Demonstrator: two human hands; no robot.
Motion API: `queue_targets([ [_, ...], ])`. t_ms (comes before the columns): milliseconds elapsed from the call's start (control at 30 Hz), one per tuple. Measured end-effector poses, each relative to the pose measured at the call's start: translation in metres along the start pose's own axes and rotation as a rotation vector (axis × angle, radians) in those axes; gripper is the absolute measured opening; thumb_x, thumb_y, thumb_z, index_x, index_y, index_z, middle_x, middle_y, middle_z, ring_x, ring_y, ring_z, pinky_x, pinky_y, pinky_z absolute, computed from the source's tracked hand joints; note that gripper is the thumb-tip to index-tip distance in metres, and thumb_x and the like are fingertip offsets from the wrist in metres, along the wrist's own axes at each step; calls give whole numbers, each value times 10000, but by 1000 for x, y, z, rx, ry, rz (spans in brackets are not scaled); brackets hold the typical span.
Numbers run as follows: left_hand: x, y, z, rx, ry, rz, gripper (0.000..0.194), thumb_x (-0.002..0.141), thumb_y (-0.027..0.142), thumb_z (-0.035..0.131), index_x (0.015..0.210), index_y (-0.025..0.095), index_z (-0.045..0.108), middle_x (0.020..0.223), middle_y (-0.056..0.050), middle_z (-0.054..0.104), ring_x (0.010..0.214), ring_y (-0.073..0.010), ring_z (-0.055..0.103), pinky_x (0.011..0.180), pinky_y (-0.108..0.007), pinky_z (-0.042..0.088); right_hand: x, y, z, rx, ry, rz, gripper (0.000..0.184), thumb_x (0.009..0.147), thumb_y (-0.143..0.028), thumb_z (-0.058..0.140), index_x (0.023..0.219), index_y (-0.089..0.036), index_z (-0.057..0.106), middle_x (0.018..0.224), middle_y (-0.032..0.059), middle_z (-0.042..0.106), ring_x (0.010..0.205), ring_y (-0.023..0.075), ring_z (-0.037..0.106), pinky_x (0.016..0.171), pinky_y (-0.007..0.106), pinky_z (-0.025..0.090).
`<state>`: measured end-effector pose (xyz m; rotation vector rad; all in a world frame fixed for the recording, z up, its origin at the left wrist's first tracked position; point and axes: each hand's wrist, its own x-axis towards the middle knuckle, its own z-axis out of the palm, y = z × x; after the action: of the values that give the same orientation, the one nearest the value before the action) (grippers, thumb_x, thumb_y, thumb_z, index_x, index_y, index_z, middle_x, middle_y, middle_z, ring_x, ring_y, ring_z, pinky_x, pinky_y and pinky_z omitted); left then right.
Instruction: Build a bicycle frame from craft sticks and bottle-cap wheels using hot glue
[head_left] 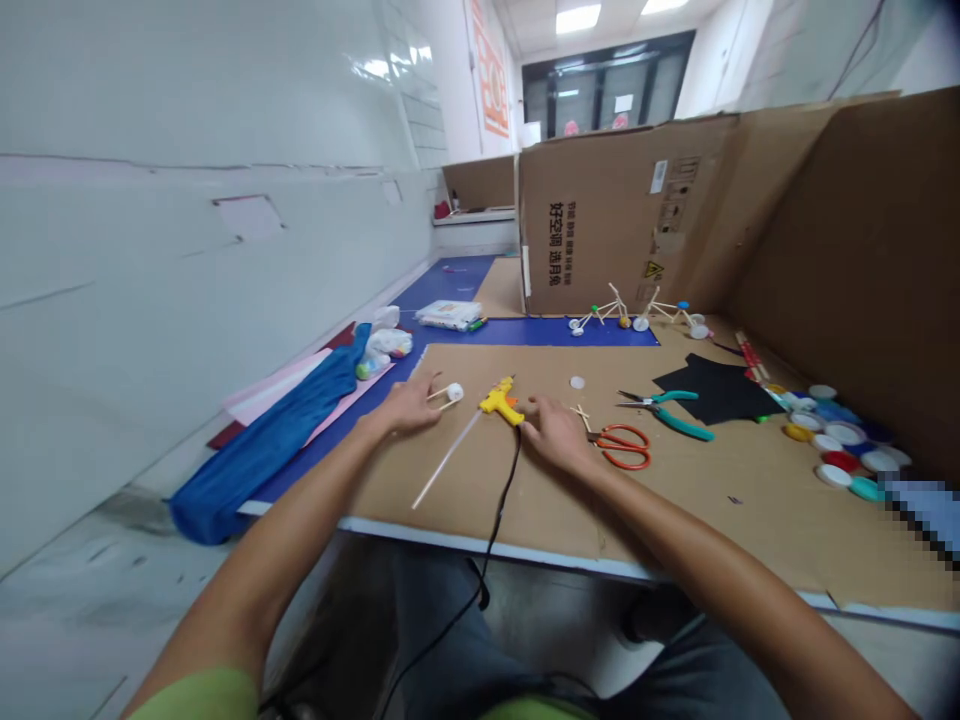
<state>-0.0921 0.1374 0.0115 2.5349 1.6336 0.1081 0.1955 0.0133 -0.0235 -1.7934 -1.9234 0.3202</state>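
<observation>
My left hand (412,404) is closed on thin wooden sticks (451,403) that have a round white bottle cap (454,392) at their end. A yellow glue gun (499,400) lies on the cardboard between my hands, a long clear glue stick (448,460) coming out of its back. At the end of its handle rests my right hand (556,432), palm down, fingers bent but not wrapped around the handle. Just right of that hand are short crossed sticks (582,413) and orange-handled scissors (625,446). Farther right lie teal-handled pliers (667,408).
Two stick frames with cap wheels (600,310) (670,313) stand before a large cardboard box (600,220). Black felt (716,390) and many bottle caps (840,435) lie at right. Blue cloth (274,440) and a wipes pack (450,315) are at left. A black cord (504,490) hangs over the edge.
</observation>
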Motion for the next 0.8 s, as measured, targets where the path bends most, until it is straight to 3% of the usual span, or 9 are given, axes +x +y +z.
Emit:
queue_targets([
  [167,1,7,-7,-323,128,58,911,694,395,736,1507,177,385,1183,-123,683,1136,-326,653,990,-449,472,-3,18,-17,175,29,-15,393,909,-295,597,1276,-155,627,1085,109,721,998,235,649,871,335,450],
  [333,4,42,-12,-1163,152,222,877,660,340,829,1420,209,413,987,-44,714,1001,-244,704,992,-433,480,-4,6,-15,497,-6,-56,340,881,-327,625,1181,-173,658,924,34,709,818,171,628,753,292,450],
  [467,-4,85,-13,-1677,127,247,695,690,344,859,1284,241,514,1065,-57,731,975,-229,724,942,-411,516,-2,-9,-13,776,-25,-86,339,859,-359,634,1119,-145,671,937,42,706,798,158,612,743,285,464],
  [633,-17,130,-5,-1941,97,256,565,706,352,874,1187,264,590,1067,-34,728,1029,-232,710,956,-426,538,-5,-19,-23,864,41,-113,321,831,-411,663,1025,-159,713,881,25,705,767,155,593,730,282,455],
  [800,-18,151,9,-2003,98,245,578,691,340,893,1185,265,602,1081,-41,724,1038,-239,710,925,-419,560,-9,-17,-29,775,27,-69,320,786,-410,726,1007,-179,743,852,11,704,765,161,593,694,270,433],
])
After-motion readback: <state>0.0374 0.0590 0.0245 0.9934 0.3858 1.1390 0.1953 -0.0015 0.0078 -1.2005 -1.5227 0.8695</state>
